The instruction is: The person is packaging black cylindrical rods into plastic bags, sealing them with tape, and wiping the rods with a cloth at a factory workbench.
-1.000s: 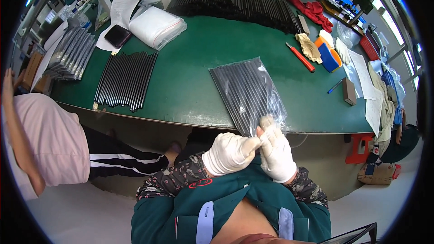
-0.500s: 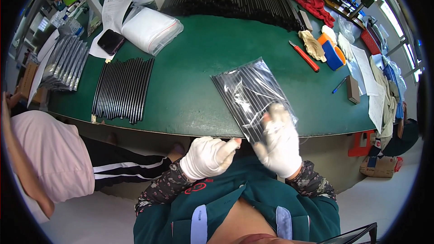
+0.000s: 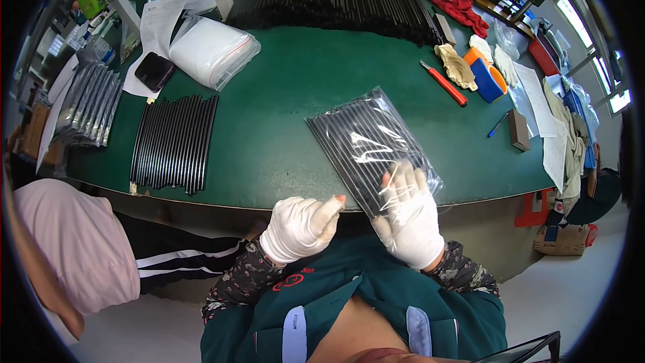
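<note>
A clear plastic bag (image 3: 369, 138) holding a row of thin black rods lies slanted on the green table, its lower end at the front edge. My right hand (image 3: 408, 218), in a white glove with a bare thumb tip, rests flat over the bag's lower right part with its fingers stretched. Left of the bag and apart from it, my gloved left hand (image 3: 300, 228) hovers by the table edge. Its fingers are curled in, one bare-tipped digit points toward the bag, and nothing shows in it.
Loose black rods (image 3: 173, 144) lie in a row at left, below a phone (image 3: 154, 71) and a white bag stack (image 3: 211, 54). A long rod pile (image 3: 336, 3) lines the back. A red cutter (image 3: 443, 84) and tape roll (image 3: 489, 81) lie right. Another person (image 3: 74, 242) is at left.
My right hand has flattened and spread its fingers on the bag. My left hand has shifted slightly left. The whole view has also moved a little.
</note>
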A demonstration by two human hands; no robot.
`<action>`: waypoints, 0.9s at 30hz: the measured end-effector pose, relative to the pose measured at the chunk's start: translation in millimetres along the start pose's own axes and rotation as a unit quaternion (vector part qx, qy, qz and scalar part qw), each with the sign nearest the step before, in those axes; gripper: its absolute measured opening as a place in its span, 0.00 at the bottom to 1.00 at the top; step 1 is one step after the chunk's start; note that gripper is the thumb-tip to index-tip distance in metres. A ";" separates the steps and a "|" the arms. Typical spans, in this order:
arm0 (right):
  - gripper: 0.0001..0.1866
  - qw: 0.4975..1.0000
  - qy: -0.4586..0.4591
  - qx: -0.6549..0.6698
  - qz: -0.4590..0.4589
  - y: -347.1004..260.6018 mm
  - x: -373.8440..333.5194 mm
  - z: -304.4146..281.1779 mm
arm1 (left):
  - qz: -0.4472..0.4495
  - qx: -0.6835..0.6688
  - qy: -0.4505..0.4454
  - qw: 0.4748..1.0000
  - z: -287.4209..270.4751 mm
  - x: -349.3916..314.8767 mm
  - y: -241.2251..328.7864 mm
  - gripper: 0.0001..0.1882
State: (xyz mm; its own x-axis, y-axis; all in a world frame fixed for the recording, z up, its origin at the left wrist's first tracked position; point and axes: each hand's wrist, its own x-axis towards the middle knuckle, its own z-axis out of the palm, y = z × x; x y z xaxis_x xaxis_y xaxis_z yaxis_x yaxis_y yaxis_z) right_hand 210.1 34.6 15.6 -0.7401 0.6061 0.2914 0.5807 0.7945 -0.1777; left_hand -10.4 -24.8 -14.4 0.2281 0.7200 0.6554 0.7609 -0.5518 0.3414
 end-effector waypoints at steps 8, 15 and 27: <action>0.44 0.999 0.025 0.016 0.033 27.2 12.2 -2.7 | 0.014 0.014 -0.004 1.000 -0.6 8.8 -0.7 0.20; 0.35 0.997 -0.036 0.043 -0.043 20.1 -5.6 -14.0 | 0.011 0.024 -0.007 1.000 -12.0 30.9 -7.6 0.22; 0.07 0.919 0.240 0.067 0.305 51.3 -31.4 -21.5 | 0.057 0.077 -0.268 0.959 55.4 118.4 -37.9 0.42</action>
State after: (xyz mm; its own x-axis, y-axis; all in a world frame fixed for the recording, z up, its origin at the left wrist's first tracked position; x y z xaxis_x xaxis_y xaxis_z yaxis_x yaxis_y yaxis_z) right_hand 270.5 55.5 17.5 -0.0371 0.8797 0.4741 0.7668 0.3293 -0.5510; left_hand 21.5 104.7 12.9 0.5634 0.7941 0.2281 0.7836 -0.6010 0.1572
